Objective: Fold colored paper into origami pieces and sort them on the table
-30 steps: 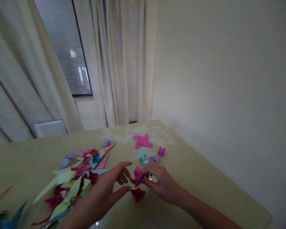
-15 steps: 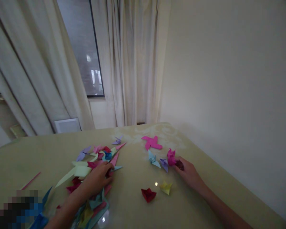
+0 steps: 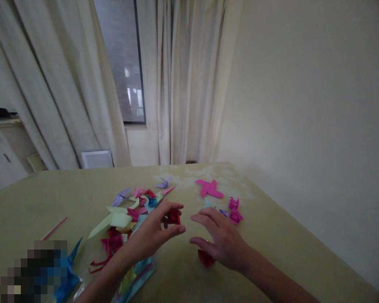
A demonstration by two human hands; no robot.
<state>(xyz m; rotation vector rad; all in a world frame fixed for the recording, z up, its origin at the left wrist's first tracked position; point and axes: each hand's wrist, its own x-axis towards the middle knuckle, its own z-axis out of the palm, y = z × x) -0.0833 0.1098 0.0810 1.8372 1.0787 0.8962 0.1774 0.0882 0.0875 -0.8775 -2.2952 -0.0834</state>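
Note:
My left hand (image 3: 159, 223) is curled around a red folded paper piece (image 3: 174, 216), which shows between thumb and fingers, raised over the right side of a heap of origami. Facing it, my right hand (image 3: 219, 237) is open with fingers apart and nothing visible in it. Below the right hand lies a red origami piece (image 3: 206, 258), partly covered by it. Just past that hand are two pink origami pieces (image 3: 235, 210), a purple one (image 3: 223, 213) and a light blue one (image 3: 210, 203), the last two partly hidden.
Colourful origami, with a pale green folded piece (image 3: 120, 219), is heaped left of centre. Farther back lie a pink paper pinwheel (image 3: 210, 189) and a purple crane (image 3: 164, 183). A thin pink stick (image 3: 55, 228) and blue folded paper (image 3: 68, 277) are at left. A wall borders the right side.
My right hand has let go of a pink piece beside the other pink one and moved left, opening. My left hand has lifted from the heap with a red piece and moved right.

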